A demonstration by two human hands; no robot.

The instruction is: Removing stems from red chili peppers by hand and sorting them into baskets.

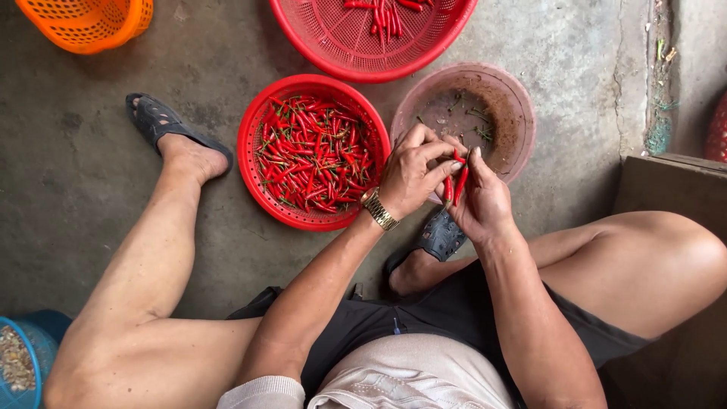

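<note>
Bare concrete floor (76,189) is carrying baskets. The left hand (413,174) and right hand (481,201) are meeting at centre, fingers pinching together on red chillies (454,182). A red basket (261,193) of chillies is sitting at nine o'clock, a pink bowl (515,113) at twelve.

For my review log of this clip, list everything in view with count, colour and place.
round plastic basket of chilli peppers: one, red, floor centre, full
large round plastic basket: one, red, top centre, few chillies inside
round plastic bowl: one, dusty pink, right of the full basket, green stems inside
orange plastic basket: one, top left corner
blue plastic basket: one, bottom left corner
chilli peppers in the hands: a few, red, between both hands
dark sandals: two, on the feet
gold wristwatch: one, left wrist
left hand: holds chillies
right hand: holds chillies
</note>
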